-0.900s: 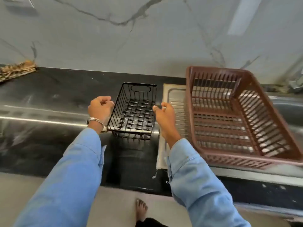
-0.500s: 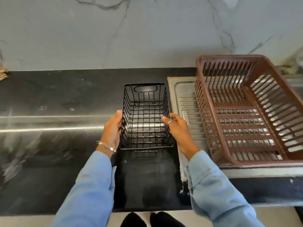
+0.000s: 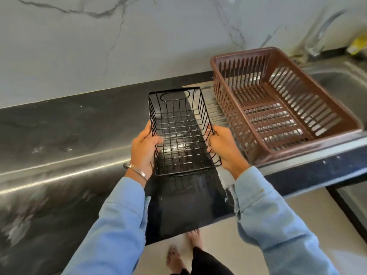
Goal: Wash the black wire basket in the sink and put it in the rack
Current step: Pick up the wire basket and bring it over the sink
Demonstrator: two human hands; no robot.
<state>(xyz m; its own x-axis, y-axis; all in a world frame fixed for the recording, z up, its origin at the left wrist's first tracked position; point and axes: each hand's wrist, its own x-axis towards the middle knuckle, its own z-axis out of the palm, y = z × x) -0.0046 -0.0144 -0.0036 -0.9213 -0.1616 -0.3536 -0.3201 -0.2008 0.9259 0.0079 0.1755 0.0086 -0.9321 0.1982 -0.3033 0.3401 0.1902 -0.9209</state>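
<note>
The black wire basket [image 3: 179, 128] is held a little above the dark countertop, open side up, long axis pointing away from me. My left hand [image 3: 144, 149] grips its left rim near the front corner, fingers curled inside the wires. My right hand [image 3: 223, 147] clasps the right rim opposite. The brown plastic rack [image 3: 337, 114] stands to the right on the steel drainboard. The sink [image 3: 343, 84] lies beyond it at the far right, with a tap [image 3: 322, 34] above.
The black countertop [image 3: 69, 135] stretches left under a marble wall. A yellow item [image 3: 357, 44] lies at the far right by the wall. The counter's front edge runs below my arms, with my bare feet [image 3: 185, 249] on the floor.
Both hands have closed on the basket's sides and raised it off the counter, shifting it slightly toward the rack. The view has turned to the right, bringing the sink and tap into sight.
</note>
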